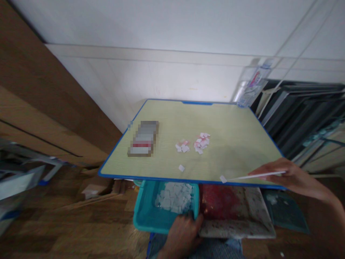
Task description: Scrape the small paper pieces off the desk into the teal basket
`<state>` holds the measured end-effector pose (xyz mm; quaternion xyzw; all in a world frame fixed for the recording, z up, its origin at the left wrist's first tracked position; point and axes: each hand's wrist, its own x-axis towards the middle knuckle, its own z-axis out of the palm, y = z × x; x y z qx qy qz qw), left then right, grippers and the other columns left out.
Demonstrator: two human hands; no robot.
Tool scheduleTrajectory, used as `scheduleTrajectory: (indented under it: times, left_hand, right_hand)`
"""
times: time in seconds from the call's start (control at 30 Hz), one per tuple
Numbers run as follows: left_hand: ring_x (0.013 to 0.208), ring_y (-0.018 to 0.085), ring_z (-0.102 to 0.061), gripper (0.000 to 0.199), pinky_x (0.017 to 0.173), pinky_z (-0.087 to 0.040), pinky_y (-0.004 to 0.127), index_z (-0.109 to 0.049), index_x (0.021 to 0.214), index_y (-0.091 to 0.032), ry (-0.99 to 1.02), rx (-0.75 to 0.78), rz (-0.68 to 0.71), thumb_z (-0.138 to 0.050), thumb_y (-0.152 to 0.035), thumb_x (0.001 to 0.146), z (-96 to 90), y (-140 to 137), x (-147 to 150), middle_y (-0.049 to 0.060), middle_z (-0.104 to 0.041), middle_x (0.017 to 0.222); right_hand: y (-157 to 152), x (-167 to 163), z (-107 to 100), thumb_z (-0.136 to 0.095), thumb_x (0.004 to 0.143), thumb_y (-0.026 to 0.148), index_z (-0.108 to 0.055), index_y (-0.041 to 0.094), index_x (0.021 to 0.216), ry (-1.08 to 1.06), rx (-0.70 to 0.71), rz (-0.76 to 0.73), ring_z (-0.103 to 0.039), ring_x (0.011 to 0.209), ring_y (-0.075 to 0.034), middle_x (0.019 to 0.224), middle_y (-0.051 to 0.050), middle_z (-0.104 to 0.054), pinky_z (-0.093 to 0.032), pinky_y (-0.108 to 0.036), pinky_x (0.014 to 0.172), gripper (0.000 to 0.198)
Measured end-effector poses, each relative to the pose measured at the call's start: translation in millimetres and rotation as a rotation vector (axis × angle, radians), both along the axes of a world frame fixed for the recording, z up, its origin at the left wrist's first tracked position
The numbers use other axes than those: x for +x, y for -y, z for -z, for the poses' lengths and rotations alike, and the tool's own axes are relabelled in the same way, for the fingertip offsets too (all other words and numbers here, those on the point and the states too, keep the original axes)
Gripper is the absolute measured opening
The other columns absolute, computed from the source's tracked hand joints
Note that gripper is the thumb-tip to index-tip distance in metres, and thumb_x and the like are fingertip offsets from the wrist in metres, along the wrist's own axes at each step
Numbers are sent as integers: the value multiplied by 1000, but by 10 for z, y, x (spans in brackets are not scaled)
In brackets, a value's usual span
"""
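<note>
At the table's front right, my right hand [285, 172] is closed on a thin white pointed tool [253, 176]. Whether it has one arm or two I cannot tell. Its tip meets a small white square piece [223, 178] by the blue edge. My left hand [184, 230] lies low at the near right corner of a teal basin [149, 225], its fingers curled and partly hidden. Many white square pieces [175, 198] fill part of that basin. On the table, pink-and-white pieces form a larger pile [202, 142] and a smaller pile [183, 146]. One piece [181, 168] lies alone.
A pixelated flat object [144, 138] rests on the left of the blue-edged table [229, 126]. A clear bottle [253, 86] stands at its back right corner. Below are a stained tray [237, 228] with something red in it and a dark teal container [288, 212]. Dark panels [304, 108] lean at right.
</note>
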<state>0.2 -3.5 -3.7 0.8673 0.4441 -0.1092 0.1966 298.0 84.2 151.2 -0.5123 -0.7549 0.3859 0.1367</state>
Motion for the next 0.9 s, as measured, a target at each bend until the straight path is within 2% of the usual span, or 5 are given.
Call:
scheduleTrajectory:
  times: [0.13, 0.37, 0.47, 0.63, 0.9]
  left_hand:
    - [75, 26, -51, 47, 62, -39, 36, -36, 116, -22, 7, 0, -7, -48, -37, 74, -8, 2, 2, 10, -52, 87]
    - [76, 24, -51, 40, 62, -40, 35, -42, 109, -20, -5, -19, 17, -49, -38, 74, -54, -12, 5, 10, -52, 87]
    - [75, 25, -52, 42, 61, -40, 35, -40, 110, -20, 11, -8, 19, -50, -36, 73, -47, -10, 1, 9, -53, 85]
    - [75, 24, -51, 40, 62, -40, 34, -41, 108, -19, 38, -6, 9, -51, -35, 72, -6, 3, -2, 10, -53, 86]
    - [72, 24, -52, 41, 59, -40, 33, -40, 110, -19, 31, 24, 22, -49, -36, 73, 22, 10, 1, 9, -53, 82]
  right_hand:
    - [-72, -167, 23, -49, 75, 31, -66, 15, 90, -5, 12, -34, -60, 72, -21, 83, -6, -67, -45, -26, 61, 28]
    - [-358, -1058, 151, -50, 74, 30, -65, 21, 89, -181, 194, -258, -61, 71, -15, 81, -3, -68, -46, -25, 65, 22]
    - [-412, -1306, 178, -50, 75, 29, -65, 19, 86, -212, 295, -253, -61, 69, -12, 81, -3, -68, -44, -22, 63, 21]
    - [-429, -1340, 194, -45, 78, 32, -66, 17, 73, -117, 361, -104, -53, 49, -9, 57, 1, -63, -38, -19, 47, 26]
    - [-247, -1461, 198, -47, 77, 27, -65, 22, 87, -196, 268, -230, -60, 63, -11, 77, 0, -68, -45, -21, 59, 21]
